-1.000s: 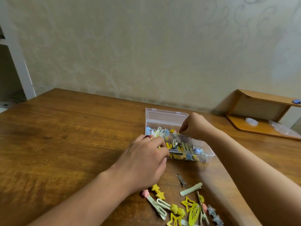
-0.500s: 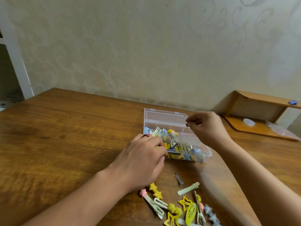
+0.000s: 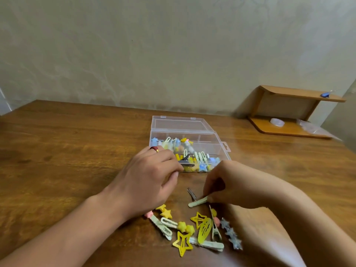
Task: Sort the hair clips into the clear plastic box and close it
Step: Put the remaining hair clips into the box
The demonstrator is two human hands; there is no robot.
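Note:
The clear plastic box (image 3: pixel 223 151) stands open mid-table, its lid (image 3: pixel 179 124) lying flat behind it and several coloured hair clips inside. My left hand (image 3: pixel 150 180), wearing a ring, rests at the box's front left corner with its fingers curled, and its fingertips pinch a dark clip (image 3: pixel 185 161) over the front compartment. Nearer to me, my right hand (image 3: pixel 240 185) pinches one end of a pale green clip (image 3: pixel 196 202) that lies on the table. A small dark clip (image 3: pixel 191 193) lies beside it. Several loose yellow, green and blue clips (image 3: pixel 202 228) are heaped in front.
The wooden table (image 3: pixel 67 160) runs back to a patterned wall. At the back right stands a low wooden shelf (image 3: pixel 289 130) holding a clear round item (image 3: pixel 277 122) and a plastic bag. A small blue object (image 3: pixel 325 95) sits on top of it.
My right hand has come from above the box down to the table in front of it and taken hold of the pale green clip. My left hand has stayed at the box.

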